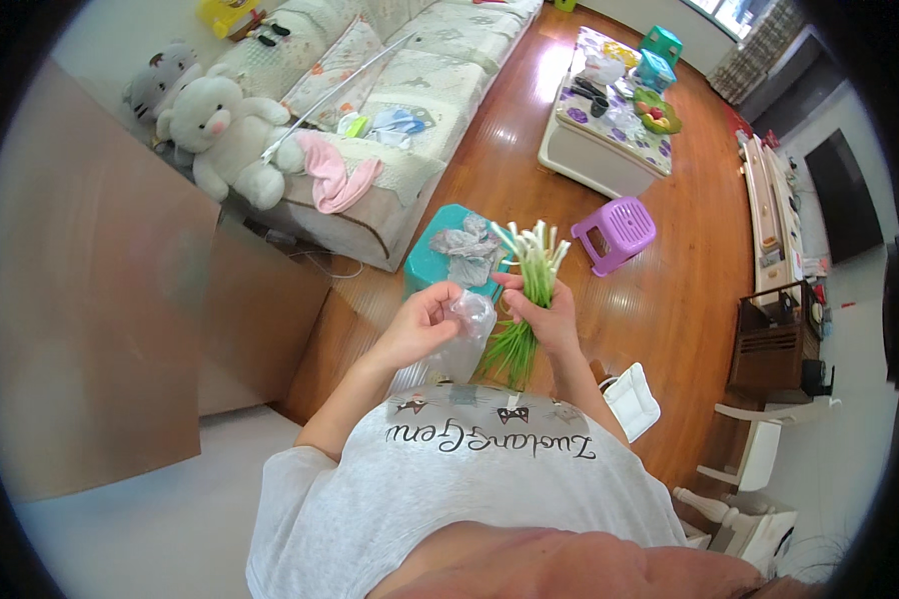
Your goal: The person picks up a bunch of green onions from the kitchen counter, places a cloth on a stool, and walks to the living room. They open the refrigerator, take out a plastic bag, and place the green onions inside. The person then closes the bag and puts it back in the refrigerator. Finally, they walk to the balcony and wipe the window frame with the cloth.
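My left hand [424, 323] pinches a clear plastic bag [466, 337], which hangs down in front of my shirt. In my right hand [545, 311] is a bunch of green onions [536, 277], or similar long-stemmed greens. Their white ends point up and away from me, and the green tops hang below the hand. Just beyond both hands stands a teal plastic stool [428, 262], with crumpled thin plastic or paper [468, 251] on its top. What lies inside the plastic bag, if anything, cannot be made out.
A purple plastic stool [622, 228] stands on the wood floor, ahead and to the right. Farther off is a coffee table [599, 165] bearing various items. Brown panels [112, 299] rise at left, near a sofa [449, 112] with a white teddy bear [217, 120]. White chairs [757, 449] stand at right.
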Action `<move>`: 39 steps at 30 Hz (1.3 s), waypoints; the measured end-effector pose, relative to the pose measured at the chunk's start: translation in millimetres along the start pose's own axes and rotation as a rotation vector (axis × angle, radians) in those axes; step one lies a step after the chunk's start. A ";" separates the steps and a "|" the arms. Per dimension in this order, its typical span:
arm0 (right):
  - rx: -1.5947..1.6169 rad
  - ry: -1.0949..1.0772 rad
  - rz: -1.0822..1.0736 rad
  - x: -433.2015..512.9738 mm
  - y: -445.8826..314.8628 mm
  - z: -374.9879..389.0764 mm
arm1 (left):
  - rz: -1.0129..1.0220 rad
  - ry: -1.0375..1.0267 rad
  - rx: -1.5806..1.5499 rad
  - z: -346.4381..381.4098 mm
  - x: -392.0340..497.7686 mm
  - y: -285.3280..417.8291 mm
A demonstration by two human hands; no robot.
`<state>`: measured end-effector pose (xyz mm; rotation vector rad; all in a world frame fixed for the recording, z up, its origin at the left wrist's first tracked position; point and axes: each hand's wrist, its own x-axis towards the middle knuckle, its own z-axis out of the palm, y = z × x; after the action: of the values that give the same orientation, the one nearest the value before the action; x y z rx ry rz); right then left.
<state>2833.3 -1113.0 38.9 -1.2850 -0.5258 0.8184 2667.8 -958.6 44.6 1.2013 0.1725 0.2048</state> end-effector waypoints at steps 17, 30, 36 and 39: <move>-0.035 0.187 0.072 20.7 -18.6 -55.9 | 0.023 0.076 0.294 -19.7 120.4 -1.9; -0.123 0.292 0.002 59.0 -50.6 -267.1 | -0.174 -0.043 0.329 90.6 285.3 -31.5; -0.308 0.259 -0.038 71.5 -63.7 -354.7 | -0.280 -0.060 0.264 148.8 344.6 -44.6; -0.292 0.233 -0.036 81.4 -59.8 -374.1 | -0.240 -0.179 0.431 163.2 357.3 -51.1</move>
<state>3177.6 -1287.3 4.0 -1.6110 -0.4913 0.5646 3056.3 -1035.3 45.6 1.6054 0.2086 -0.1596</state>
